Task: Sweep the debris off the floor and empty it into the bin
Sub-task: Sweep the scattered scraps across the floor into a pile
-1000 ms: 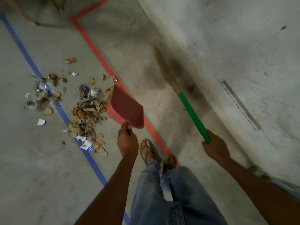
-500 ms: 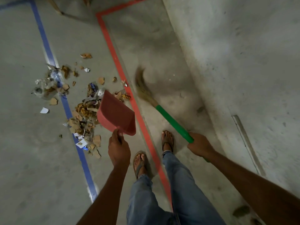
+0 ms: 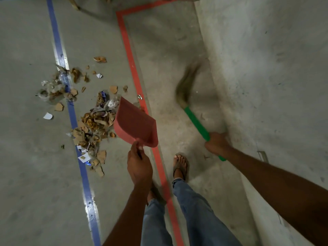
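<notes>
A pile of debris [image 3: 94, 125], torn cardboard, paper scraps and plastic wrappers, lies on the concrete floor across a blue tape line. My left hand [image 3: 139, 163] grips the handle of a red dustpan [image 3: 135, 125], held tilted just right of the pile, above the floor. My right hand [image 3: 216, 144] grips the green handle of a straw broom [image 3: 195, 121]; its blurred bristles [image 3: 186, 86] point away from me, near the wall's foot. No bin is in view.
A blue tape line [image 3: 78, 132] and a red tape line [image 3: 131, 64] run along the floor. A concrete wall [image 3: 266, 68] rises on the right. My sandalled feet [image 3: 181, 166] stand by the red line. Wooden legs [image 3: 74, 4] show at the top.
I have stepped forward toward the pile. The dustpan has moved closer to the debris, and the broom has swung right, its bristles now near the wall.
</notes>
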Demonstrator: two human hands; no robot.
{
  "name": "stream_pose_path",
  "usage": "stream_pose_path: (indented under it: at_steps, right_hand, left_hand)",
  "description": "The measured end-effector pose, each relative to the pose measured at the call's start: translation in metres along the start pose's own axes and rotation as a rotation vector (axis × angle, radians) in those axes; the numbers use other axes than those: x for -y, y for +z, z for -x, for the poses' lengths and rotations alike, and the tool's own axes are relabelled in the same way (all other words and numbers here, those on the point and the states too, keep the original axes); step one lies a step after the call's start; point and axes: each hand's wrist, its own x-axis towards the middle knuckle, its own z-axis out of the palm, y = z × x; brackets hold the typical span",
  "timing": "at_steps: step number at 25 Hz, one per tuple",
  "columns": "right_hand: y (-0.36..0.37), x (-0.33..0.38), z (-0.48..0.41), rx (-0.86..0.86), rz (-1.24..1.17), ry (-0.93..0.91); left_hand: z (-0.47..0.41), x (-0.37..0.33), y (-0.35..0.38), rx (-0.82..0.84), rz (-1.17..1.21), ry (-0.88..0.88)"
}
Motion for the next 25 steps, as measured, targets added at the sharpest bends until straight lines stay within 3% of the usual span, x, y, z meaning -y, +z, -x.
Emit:
stream_pose_path:
  at_steps: [3,7,10,14,17,20,23,25]
  right_hand:
    - [-0.001,0.008,0.030,0.070,-0.099,-0.138]
    - [-0.027,0.002,0.066,-0.073,-0.135,-0.169]
    - [-0.065,0.007,0.029,-0.188,-0.096,-0.042]
    - [-0.103,0.063,-0.052,-0.174,-0.019,0.174]
    - [-0.089,0.092,-0.058,-0.035,0.170,0.043]
    - [-0.082,0.101,-0.027,0.017,0.075,-0.122]
    - [-0.090,0.104,-0.013,-0.081,-0.056,-0.217]
    - [-0.107,0.113,-0.053,-0.165,-0.077,-0.145]
  left_hand:
    - [-0.005,-0.015,-0.002,-0.023,-0.004,0.001]
    - [-0.024,-0.031,-0.010,-0.046,0.053,0.005]
    - [-0.047,-0.041,-0.014,-0.033,0.113,0.007]
    - [-0.072,-0.051,-0.018,-0.048,0.145,0.007]
    - [-0.092,-0.049,-0.031,-0.054,0.156,-0.006]
    - [-0.119,-0.049,-0.034,-0.066,0.139,-0.028]
    - [-0.143,-0.058,-0.033,-0.087,0.154,-0.037]
    - [-0.161,-0.069,-0.025,-0.097,0.165,-0.033]
